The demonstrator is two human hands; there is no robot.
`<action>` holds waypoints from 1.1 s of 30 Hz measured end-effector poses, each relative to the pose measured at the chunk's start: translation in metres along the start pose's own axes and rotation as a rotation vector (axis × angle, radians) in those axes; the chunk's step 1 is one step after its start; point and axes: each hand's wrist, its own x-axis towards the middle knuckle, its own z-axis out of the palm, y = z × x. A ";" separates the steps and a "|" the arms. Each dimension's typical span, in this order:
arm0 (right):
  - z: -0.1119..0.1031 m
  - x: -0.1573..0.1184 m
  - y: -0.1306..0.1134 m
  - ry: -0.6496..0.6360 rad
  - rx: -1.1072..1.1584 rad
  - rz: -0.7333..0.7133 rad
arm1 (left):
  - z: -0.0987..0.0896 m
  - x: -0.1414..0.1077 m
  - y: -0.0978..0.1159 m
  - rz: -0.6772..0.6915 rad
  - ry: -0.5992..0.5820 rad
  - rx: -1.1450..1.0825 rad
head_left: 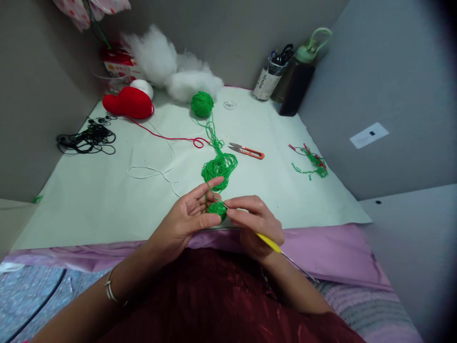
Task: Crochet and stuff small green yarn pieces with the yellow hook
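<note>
Between the thumb and fingers of my left hand [191,209] is a small green crochet piece [216,209], with green yarn running over the raised index finger. My right hand [255,221] grips a crochet hook [268,242] by its yellow handle. The hook's thin metal tip meets the crochet piece, and its other metal end sticks out behind the hand. Just beyond my fingers lies a loose heap of green yarn [219,166], whose strands lead back to a green yarn ball [202,104].
Orange thread snips [247,151] lie right of the yarn heap. Red yarn [130,103], black cord [91,137] and white stuffing [157,57] are at the left and back. Yarn scraps [314,162] lie right. A pen cup [267,81] and bottle [291,71] stand by the back wall.
</note>
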 end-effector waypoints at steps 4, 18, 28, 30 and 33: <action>0.005 0.006 -0.003 0.077 0.058 -0.124 | -0.002 0.000 -0.002 0.141 0.025 0.159; -0.004 0.012 -0.012 0.132 0.365 0.220 | -0.013 -0.001 0.004 0.037 -0.056 0.095; -0.006 0.022 -0.010 0.120 0.689 0.471 | -0.013 0.002 0.001 -0.100 -0.182 -0.038; -0.005 0.022 -0.011 0.108 0.745 0.508 | -0.012 0.001 0.001 -0.074 -0.176 0.021; -0.003 0.019 -0.012 0.089 0.707 0.430 | -0.009 -0.001 -0.001 0.011 -0.134 0.170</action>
